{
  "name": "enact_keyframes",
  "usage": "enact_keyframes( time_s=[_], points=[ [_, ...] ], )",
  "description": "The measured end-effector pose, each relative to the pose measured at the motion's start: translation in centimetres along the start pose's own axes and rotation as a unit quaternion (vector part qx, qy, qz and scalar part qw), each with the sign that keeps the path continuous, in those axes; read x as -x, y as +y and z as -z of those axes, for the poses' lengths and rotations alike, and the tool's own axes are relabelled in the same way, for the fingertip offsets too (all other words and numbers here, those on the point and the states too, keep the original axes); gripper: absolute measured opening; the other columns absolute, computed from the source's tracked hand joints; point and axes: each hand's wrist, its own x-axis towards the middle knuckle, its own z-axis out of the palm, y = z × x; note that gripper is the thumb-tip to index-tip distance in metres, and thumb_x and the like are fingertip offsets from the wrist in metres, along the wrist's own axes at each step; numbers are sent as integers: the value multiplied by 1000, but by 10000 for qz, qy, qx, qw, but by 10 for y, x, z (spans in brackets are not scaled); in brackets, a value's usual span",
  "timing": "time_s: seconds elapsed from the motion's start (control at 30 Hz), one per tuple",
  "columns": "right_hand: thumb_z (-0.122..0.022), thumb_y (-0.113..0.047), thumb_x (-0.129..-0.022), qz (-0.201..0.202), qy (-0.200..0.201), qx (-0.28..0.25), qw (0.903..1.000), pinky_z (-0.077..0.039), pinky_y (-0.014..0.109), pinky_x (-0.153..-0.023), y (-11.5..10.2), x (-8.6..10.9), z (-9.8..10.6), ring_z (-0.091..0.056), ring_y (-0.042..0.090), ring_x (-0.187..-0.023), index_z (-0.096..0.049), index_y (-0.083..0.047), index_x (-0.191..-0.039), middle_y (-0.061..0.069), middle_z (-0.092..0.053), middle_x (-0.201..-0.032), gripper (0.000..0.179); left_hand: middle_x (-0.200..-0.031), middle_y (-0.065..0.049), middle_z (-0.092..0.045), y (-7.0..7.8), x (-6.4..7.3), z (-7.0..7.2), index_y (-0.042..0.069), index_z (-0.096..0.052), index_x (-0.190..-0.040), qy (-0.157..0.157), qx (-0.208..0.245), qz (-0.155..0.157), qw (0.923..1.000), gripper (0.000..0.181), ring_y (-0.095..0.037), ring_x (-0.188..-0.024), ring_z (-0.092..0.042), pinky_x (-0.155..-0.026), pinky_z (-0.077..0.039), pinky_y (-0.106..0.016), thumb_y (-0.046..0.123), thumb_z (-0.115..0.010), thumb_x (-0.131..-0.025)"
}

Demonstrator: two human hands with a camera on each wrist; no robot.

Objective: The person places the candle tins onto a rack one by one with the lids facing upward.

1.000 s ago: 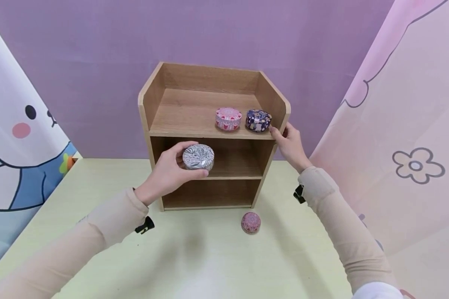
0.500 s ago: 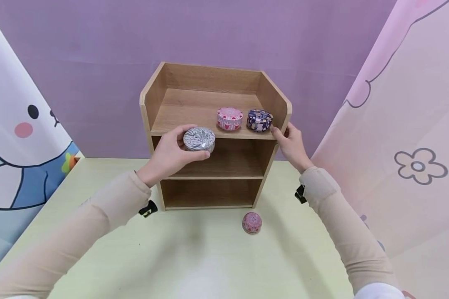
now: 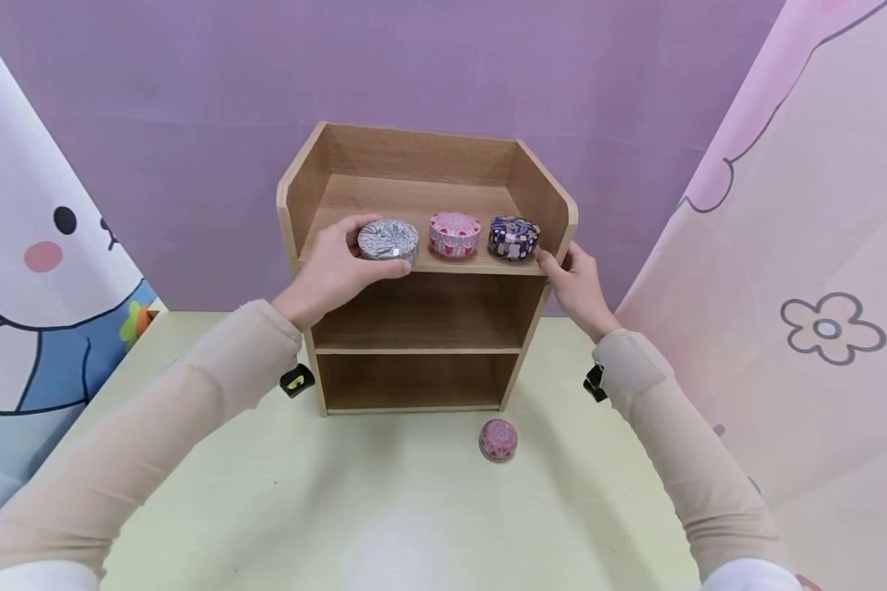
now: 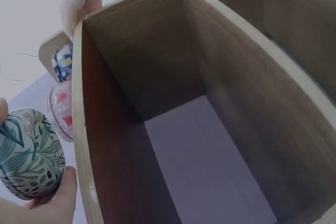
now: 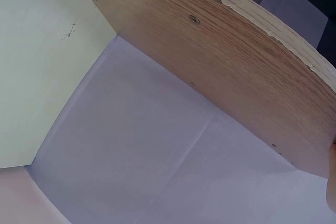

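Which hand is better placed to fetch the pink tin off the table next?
Probably the right hand: it holds no tin, only gripping the right side of the wooden shelf unit, and the pink tin on the table lies toward that side. The left hand is busy holding the leaf-patterned tin.

Table (image 3: 406,509): pale yellow-green, bearing the wooden shelf unit (image 3: 418,351) and, just in front of its right corner, a round pink tin (image 3: 498,441).
Top shelf (image 3: 414,194): pink-and-red tin (image 3: 454,235) near the front edge, dark blue tin (image 3: 513,239) beside it (nearer the right side panel (image 3: 543,197)).
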Motion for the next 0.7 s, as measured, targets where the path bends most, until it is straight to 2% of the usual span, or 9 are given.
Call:
enact_keyframes(
  time_s=[0.13,0.4,0.7],
  points=[
    [-50,-21,-91,76,26,-14,10000,-46,16,-65,1,-1,1,-53,3,-76,-53,0,-120,14,-61,-96,36,-123,-4,-51,2,-10,2,13,-42,-131,35,-66,135,9999,75,-13,-108,-52,-94,-44,-28,31,-79,-68],
    [-51,-26,-90,155,86,10,9998,-46,16,-63,3,0,2,-54,5,-75,-55,-4,-116,9,-61,-90,34,-125,-4,-50,6,-26,7,13,-41,-133,-5,-496,340,9982,79,-15,-110,-49,-95,-41,-30,37,-78,-67],
    [-50,-26,-91,169,40,31,9998,-47,17,-66,3,2,3,-55,4,-77,-54,-4,-117,10,-62,-95,35,-130,-2,-48,8,-39,6,16,-40,-134,-112,-1084,505,9928,80,-16,-114,-43,-100,-36,-33,42,-76,-67]
  ],
)
